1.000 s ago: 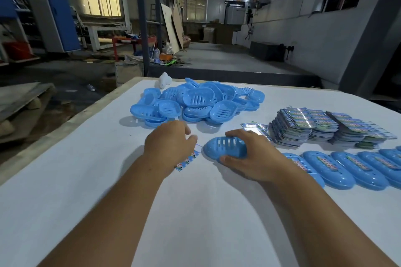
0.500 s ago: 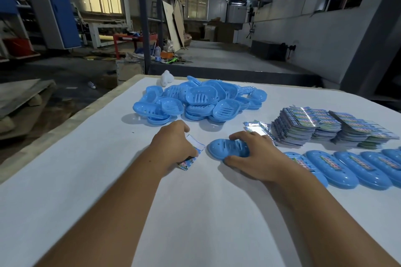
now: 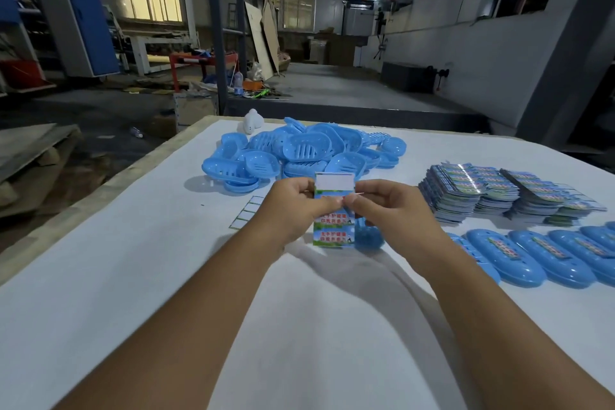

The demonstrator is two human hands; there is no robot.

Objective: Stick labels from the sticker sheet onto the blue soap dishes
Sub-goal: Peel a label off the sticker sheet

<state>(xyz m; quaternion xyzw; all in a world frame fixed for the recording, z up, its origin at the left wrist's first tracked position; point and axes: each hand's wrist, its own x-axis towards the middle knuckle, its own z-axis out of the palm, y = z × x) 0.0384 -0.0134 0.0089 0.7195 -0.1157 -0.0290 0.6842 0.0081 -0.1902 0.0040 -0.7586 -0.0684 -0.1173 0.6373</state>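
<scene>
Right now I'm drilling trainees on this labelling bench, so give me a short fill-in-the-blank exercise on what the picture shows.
1. Both hands hold up the sticker ____ over the table.
2. The top slot of the sheet is ____, its label gone.
3. The row of dishes by the right hand already carries ____.
4. The unlabelled pile lies ____ the left hand.

Missing: sheet; blank; labels; beyond

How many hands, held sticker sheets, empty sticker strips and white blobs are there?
Hands: 2, left hand and right hand
Held sticker sheet: 1
Empty strip on the table: 1
White object: 1
Total: 5
</scene>
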